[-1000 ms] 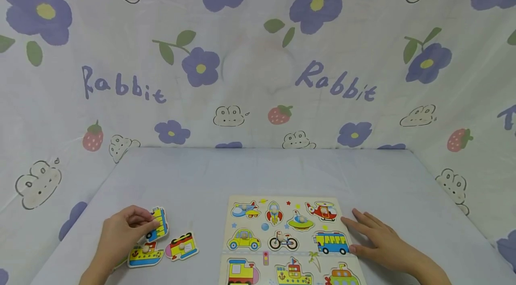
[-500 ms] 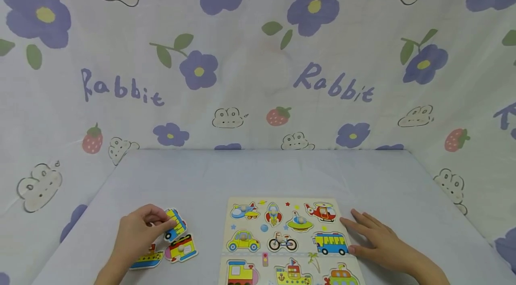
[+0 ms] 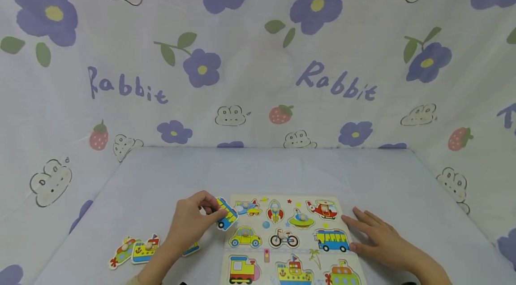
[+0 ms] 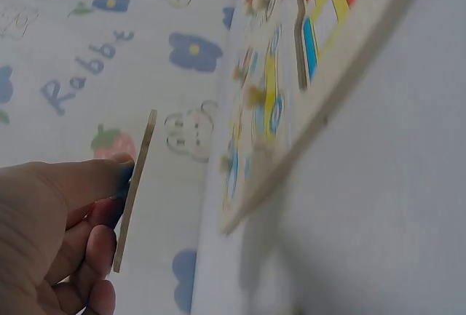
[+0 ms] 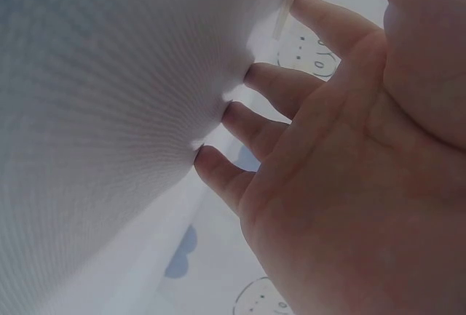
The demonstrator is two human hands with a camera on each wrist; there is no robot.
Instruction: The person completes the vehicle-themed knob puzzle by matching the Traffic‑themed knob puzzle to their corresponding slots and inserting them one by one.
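My left hand pinches a flat wooden bus puzzle piece, blue and yellow, at the left edge of the puzzle board. In the left wrist view the bus piece shows edge-on, held clear of the table, with its knob hidden by the fingers. The board has a printed bus at its right side. Spread fingers of my right hand rest at the board's right edge; the right wrist view shows these fingertips touching the white tabletop.
Left of the board lie a ship piece, a submarine piece and a train piece half hidden by the left forearm. Knobbed pieces, including a car, a bicycle and a helicopter, sit in the board. A printed cloth hangs behind.
My left hand has carried the bus piece rightward from beside the loose pieces to the board's left edge. The right hand stays in place.
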